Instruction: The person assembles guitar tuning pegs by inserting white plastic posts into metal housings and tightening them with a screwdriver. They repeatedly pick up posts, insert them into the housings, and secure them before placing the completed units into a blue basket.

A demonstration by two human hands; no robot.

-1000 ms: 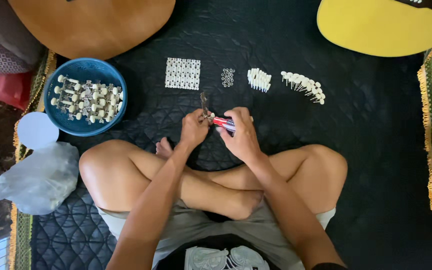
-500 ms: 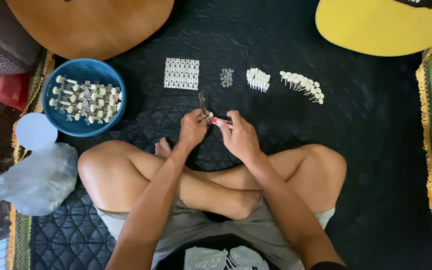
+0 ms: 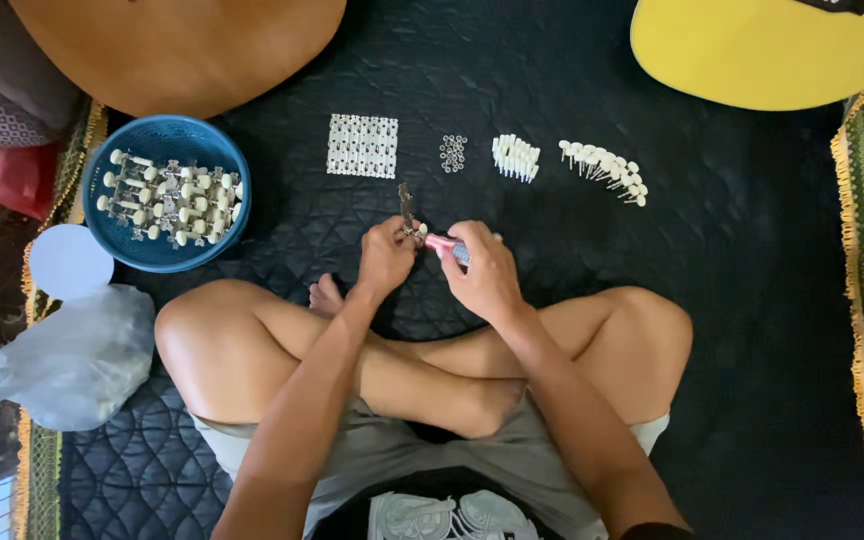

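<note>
Metal tuner strip (image 3: 408, 208): pinched at its lower end in the closed fingers of the left hand (image 3: 385, 260), upper end pointing to 12 o'clock. Right hand (image 3: 487, 275), at 3 o'clock of the left, is closed around a pink-handled tool (image 3: 446, 246), probably a screwdriver, tip at the strip. Blue bowl (image 3: 157, 255) lies at 9 o'clock.
</note>
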